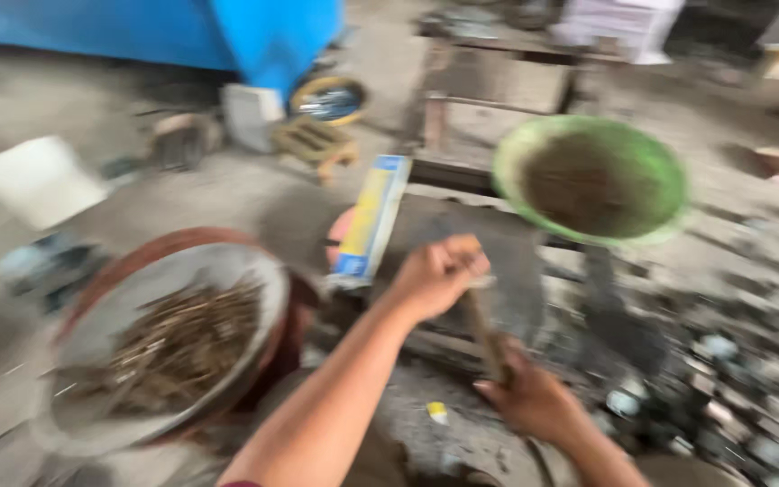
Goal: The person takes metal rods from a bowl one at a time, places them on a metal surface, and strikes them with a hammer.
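Observation:
The view is motion-blurred. My left hand [439, 275] is a closed fist over a dark metal block [507, 271]; whether it holds something small I cannot tell. My right hand [534, 397] grips the lower end of a brown wooden handle [484, 329] that slants up toward the left fist. Just left of that fist stands a long blue and yellow box [371, 221]. A round grey pan [173, 338] holding several thin rusty rods lies at lower left.
A green bowl [660, 158] with dark brown contents sits at upper right. Dark scrap pieces [732, 379] litter the ground at right. A blue sheet [263, 32], a white block [33, 180] and a small wooden stool [317, 144] lie farther off.

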